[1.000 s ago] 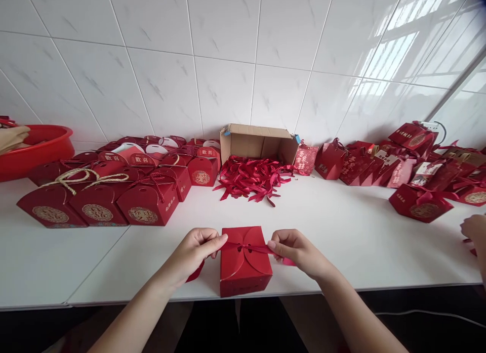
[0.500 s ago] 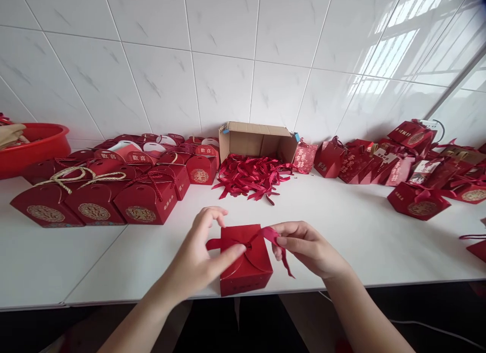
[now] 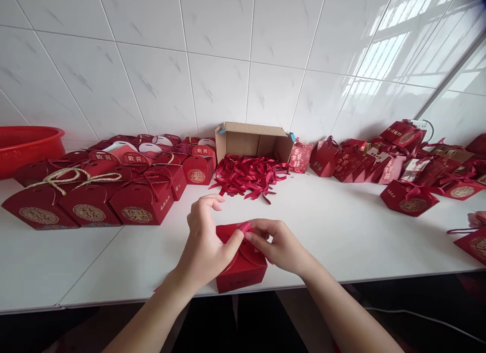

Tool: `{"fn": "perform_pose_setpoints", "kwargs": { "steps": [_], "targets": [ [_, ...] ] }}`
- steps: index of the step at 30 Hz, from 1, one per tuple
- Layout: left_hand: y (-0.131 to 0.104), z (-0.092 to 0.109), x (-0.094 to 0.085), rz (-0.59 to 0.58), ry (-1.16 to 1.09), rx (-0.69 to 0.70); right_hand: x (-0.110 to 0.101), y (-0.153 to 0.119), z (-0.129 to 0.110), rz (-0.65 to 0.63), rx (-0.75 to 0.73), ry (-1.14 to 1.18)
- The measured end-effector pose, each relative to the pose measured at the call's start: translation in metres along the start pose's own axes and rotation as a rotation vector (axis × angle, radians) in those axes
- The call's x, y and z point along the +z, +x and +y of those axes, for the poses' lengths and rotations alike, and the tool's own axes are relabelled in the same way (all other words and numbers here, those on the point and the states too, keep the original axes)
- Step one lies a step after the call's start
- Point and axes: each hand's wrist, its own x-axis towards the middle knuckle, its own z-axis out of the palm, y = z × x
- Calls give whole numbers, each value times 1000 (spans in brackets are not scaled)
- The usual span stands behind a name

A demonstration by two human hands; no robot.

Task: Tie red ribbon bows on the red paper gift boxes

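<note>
A small red gift box [image 3: 243, 269] with petal-shaped flaps stands at the near edge of the white table [image 3: 341, 231]. A red ribbon [image 3: 243, 227] runs across its top. My left hand [image 3: 205, 244] and my right hand [image 3: 276, 244] meet over the box's top, fingertips pinching the ribbon between them. The hands hide most of the ribbon and the box's lid.
An open cardboard box [image 3: 253, 139] lies on its side at the wall with a pile of red ribbons [image 3: 248, 175] spilling out. Rows of red handled gift boxes [image 3: 94, 191] fill the left, more red boxes [image 3: 408, 163] the right. A red basin [image 3: 26, 146] sits far left.
My hands have come together over the box from either side, bringing the ribbon ends to the middle. The view has shifted slightly right and down.
</note>
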Motion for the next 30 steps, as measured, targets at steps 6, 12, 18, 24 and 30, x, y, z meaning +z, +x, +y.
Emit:
{"fn": "perform_pose_setpoints", "kwargs": {
  "steps": [6,12,18,24,30],
  "targets": [
    [-2,-21,-30,-380,-262,-354,10,3,2,128,-116,5],
    [-13,-29,-20,-506,-393,-616,9,-1,2,14,-102,44],
    [-13,-28,-23,-599,-425,-645,9,0,-1,-11,-82,77],
    [-10,-32,-42,-550,-431,-554,16,5,-2,96,82,171],
    [16,5,-51,-614,-433,-362,29,6,-9,195,66,-43]
  ]
}}
